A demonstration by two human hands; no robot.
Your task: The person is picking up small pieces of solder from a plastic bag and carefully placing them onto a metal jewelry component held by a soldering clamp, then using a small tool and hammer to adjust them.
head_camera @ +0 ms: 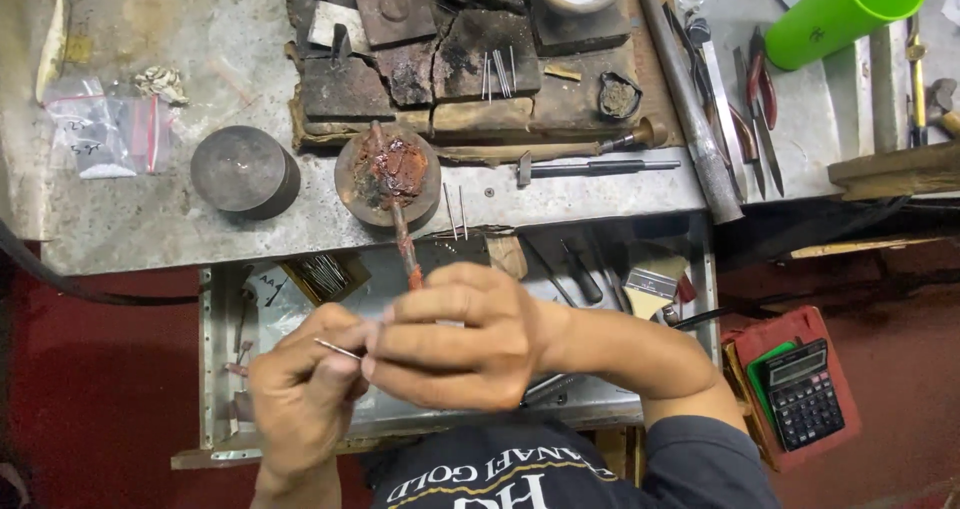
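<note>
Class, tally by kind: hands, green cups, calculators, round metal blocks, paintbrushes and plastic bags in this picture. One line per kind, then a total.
Hands: 2, the left hand and the right hand
Green cup: 1
Calculator: 1
Round metal block: 1
Paintbrush: 1
Plastic bag: 1
Total: 7

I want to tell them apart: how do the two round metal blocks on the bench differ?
The grey round block has a bare, smooth top; the wax-topped round block is covered with reddish-brown lumps. The grey one stands alone; the other carries a reddish stick leaning toward the hands. Both rest on the metal bench.
</note>
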